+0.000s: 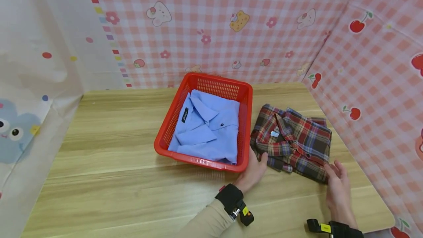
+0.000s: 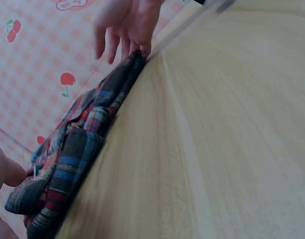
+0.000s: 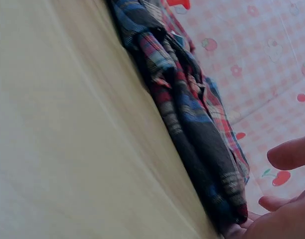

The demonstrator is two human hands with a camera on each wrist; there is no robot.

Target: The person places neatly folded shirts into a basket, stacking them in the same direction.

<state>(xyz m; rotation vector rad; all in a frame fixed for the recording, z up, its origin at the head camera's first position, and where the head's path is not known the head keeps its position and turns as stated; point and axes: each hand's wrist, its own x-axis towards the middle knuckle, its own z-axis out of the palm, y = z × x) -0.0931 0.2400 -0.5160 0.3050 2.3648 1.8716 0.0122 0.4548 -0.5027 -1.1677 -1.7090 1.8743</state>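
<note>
A folded plaid shirt [image 1: 294,142] in red, dark and blue checks lies on the wooden table, right of the basket. Its collar and a small pale label face up. At the shirt's near left corner is my left hand [image 1: 253,170], thumb apart and beside the cloth, other fingers partly hidden between basket and shirt. My right hand [image 1: 338,186] is at the right edge, its thumb lifted clear. In the right wrist view, the lower fingers of the right hand [image 3: 287,214] reach the bottom edge of the folded shirt [image 3: 192,119], fingertips partly hidden there.
A red plastic basket [image 1: 246,127] stands to the left of the plaid shirt, close by my left hand. Inside it lies a folded light blue shirt [image 1: 211,127]. Patterned cloth [image 1: 211,28] hangs behind the table [image 1: 109,150] and along both sides.
</note>
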